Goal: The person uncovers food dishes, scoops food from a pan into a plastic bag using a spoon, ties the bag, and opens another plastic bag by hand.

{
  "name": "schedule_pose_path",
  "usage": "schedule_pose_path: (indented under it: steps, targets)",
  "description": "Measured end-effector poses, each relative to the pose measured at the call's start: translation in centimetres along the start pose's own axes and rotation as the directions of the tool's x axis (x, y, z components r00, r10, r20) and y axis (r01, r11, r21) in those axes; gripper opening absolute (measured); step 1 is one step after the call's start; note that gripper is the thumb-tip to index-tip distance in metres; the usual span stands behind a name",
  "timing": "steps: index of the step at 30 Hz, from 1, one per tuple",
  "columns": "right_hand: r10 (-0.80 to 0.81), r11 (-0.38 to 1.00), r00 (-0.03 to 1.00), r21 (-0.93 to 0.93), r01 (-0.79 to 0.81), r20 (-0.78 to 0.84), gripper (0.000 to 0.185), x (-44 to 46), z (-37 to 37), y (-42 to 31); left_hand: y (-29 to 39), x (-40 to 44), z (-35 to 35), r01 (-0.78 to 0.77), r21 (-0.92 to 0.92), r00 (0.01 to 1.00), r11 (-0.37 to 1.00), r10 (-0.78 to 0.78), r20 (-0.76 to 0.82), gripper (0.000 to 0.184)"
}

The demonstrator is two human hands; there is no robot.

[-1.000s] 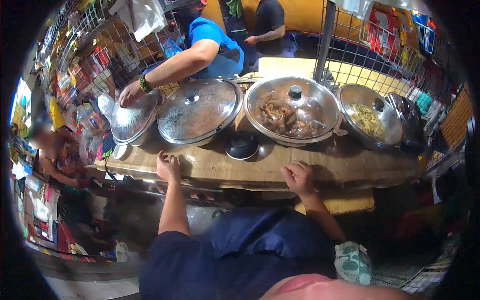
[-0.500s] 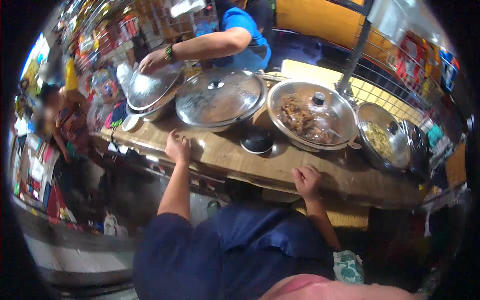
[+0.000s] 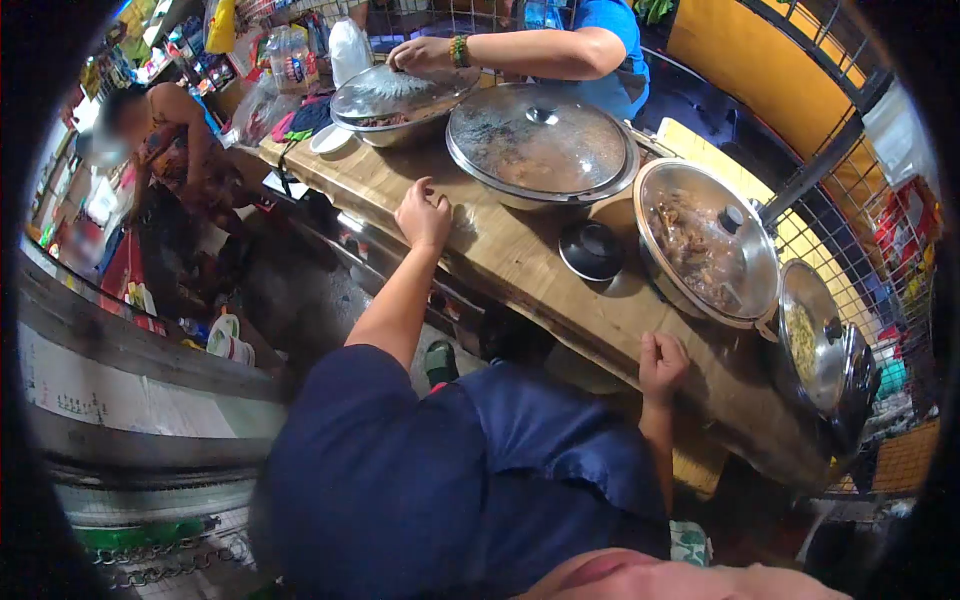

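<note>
Along table's (image 3: 535,265) near edge: left hand (image 3: 424,214) released, fingers half-curled; right hand (image 3: 663,366) loosely clenched, nothing visible inside. Black bowl (image 3: 591,251) beyond, between both. After leftward view swing: far-left lid (image 3: 400,97) nearer centre, under co-worker's hand (image 3: 422,54).

Co-worker (image 3: 575,52) cut off @ top, bkgd person's head (image 3: 113,132) blurred.

No wording can be read clearly. Between 8 and 9 o'clock, a pale panel (image 3: 60,370) carries small dark marks (image 3: 82,406) resembling handwriting, too blurred to make out. Near 3 o'clock, red packaging (image 3: 905,225) shows no legible lettering.
</note>
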State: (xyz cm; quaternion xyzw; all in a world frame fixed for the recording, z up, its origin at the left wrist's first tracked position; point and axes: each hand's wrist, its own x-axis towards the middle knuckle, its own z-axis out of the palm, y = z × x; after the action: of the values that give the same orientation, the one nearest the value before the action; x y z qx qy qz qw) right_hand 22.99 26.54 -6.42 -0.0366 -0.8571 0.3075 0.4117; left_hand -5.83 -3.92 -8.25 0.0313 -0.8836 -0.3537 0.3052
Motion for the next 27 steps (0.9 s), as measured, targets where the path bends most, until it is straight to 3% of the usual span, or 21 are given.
schedule_pose_path:
  steps: [8,18,20,27]
  targets:
    - [-0.057,0.997,0.998,-0.057,0.056,-0.016,0.014,0.0,-0.1,0.2,0.1,-0.1,0.0,-0.014,-0.020,1.000,1.000,0.014,-0.011,0.034]
    - [-0.004,0.992,1.000,-0.124,0.004,0.000,0.017,0.0,-0.3,0.5,0.1,-0.2,-0.2,-0.047,-0.039,0.999,0.998,0.047,0.001,0.037]
    - [-0.070,0.996,0.997,-0.051,0.071,0.012,0.019,0.3,-0.4,0.4,-0.3,-0.1,0.4,-0.044,-0.037,0.999,0.998,0.044,-0.008,0.038]
    - [-0.054,0.996,0.999,-0.076,0.054,0.004,0.020,-0.2,-0.3,1.2,0.2,-0.4,0.1,-0.039,-0.068,0.999,0.997,0.040,0.011,0.037]
